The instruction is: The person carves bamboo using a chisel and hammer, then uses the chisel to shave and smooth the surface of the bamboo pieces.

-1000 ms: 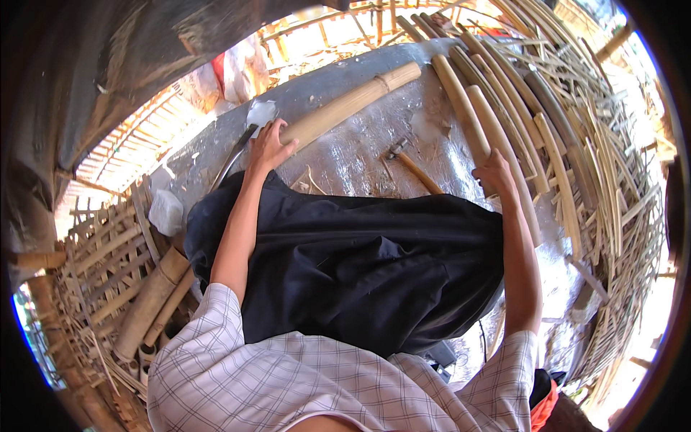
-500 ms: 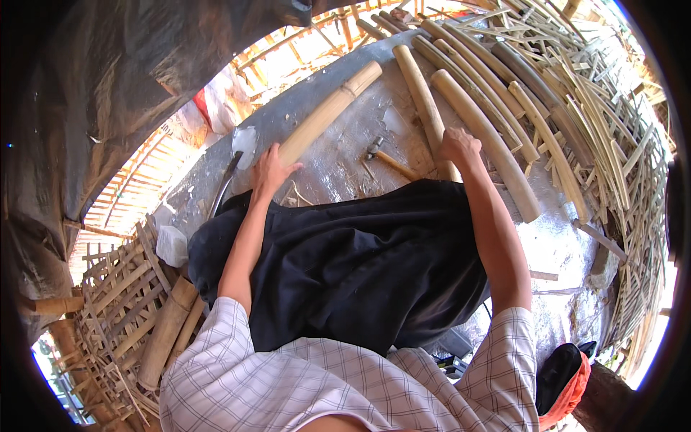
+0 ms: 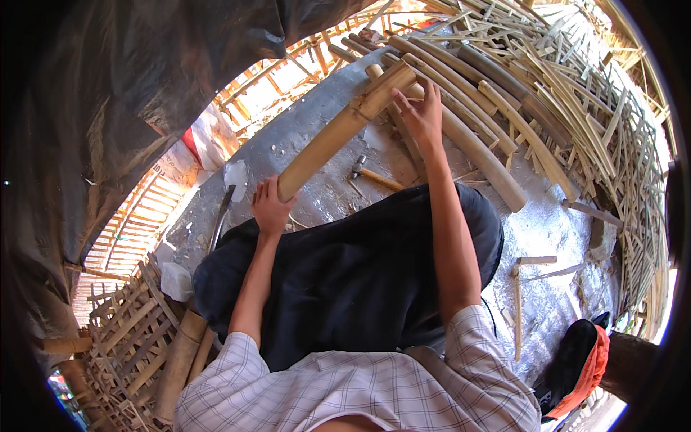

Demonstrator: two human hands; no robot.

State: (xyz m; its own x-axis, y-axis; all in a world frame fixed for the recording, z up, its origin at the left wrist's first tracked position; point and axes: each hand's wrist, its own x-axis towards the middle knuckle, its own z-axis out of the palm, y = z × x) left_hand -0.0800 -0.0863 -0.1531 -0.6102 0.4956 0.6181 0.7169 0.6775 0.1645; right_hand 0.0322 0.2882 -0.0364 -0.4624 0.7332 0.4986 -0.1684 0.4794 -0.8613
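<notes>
A split length of bamboo (image 3: 324, 151) slants up and to the right above the floor. My left hand (image 3: 271, 207) is closed around its lower end. Close to its upper end, at the node, is my right hand (image 3: 423, 119), with thumb and fingers spread; the fingertips come up to the bamboo's edge, and I cannot tell how firmly they touch it. Partly hidden behind this piece, another bamboo length (image 3: 408, 137) lies on the floor. Below the bamboo rests a hammer (image 3: 380, 178) with a wooden handle. A dark curved blade (image 3: 223, 213) lies beside my left knee.
Several bamboo lengths (image 3: 479, 151) lie to the right, before a heap of thin bamboo strips (image 3: 576, 108). A woven bamboo panel (image 3: 126, 338) and a thick bamboo tube (image 3: 180, 360) are at lower left. Dark sheeting (image 3: 144, 86) hangs at upper left; an orange and black bundle (image 3: 579, 371) sits at lower right.
My right hand has left the other bamboo length and moved up and left to the split bamboo's upper end. The split bamboo has been raised and turned in my left hand.
</notes>
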